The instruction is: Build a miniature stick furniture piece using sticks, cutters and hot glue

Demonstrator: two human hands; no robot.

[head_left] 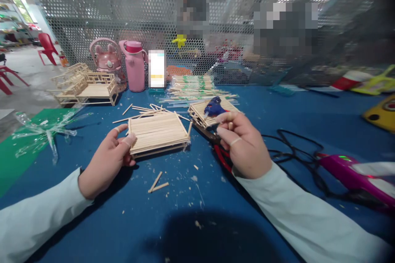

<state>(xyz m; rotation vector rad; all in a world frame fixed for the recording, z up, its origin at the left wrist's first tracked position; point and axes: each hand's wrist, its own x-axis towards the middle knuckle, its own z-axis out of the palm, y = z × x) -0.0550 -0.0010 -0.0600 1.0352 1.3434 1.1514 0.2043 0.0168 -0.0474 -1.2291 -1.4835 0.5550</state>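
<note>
My left hand point(109, 154) grips the left end of a small panel of pale wooden sticks point(157, 133), thumb on top and fingers at its side. The panel has raised rims at its edges and a lower layer beneath. My right hand point(245, 141) is closed in a pinch beside a second, smaller stick panel point(197, 111); what its fingers hold, if anything, I cannot make out. On that smaller panel lies a dark-blue object with a pale tip point(214, 107). Pliers with red handles point(221, 158) lie partly under my right hand.
Loose sticks point(151, 110) lie behind the panel, two short ones point(159, 183) in front. Finished stick furniture point(95, 88), a pink bottle point(135, 70) and bundled sticks point(193, 84) stand at the back. A purple tool point(342, 168) and black cable point(290, 154) lie right.
</note>
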